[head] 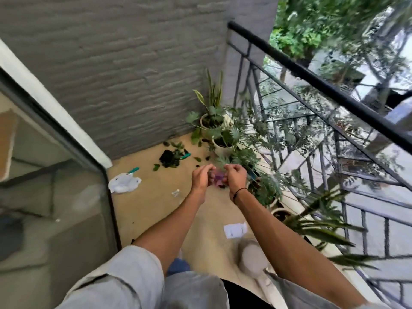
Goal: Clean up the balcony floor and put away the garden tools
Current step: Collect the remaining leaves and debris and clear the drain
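Observation:
My left hand (pixel 202 176) and my right hand (pixel 235 176) are held out together above the balcony floor (pixel 153 208), fingers curled. Between them they hold a small purple thing (pixel 219 179), too blurred to name. On the tan floor lie a spilled heap of dark soil with torn leaves (pixel 169 158), a teal-handled tool (pixel 185 156) beside the soil, a second teal-handled tool (pixel 133 170), a crumpled white plastic bag (pixel 124 183), a small clear wrapper (pixel 175 192) and a white paper scrap (pixel 235 230).
Potted plants (pixel 220 132) line the right side along the black metal railing (pixel 312 81). A grey brick wall (pixel 111 74) closes the far end. A glass sliding door (pixel 55 175) runs along the left. A pale round thing (pixel 252 257) lies near my feet.

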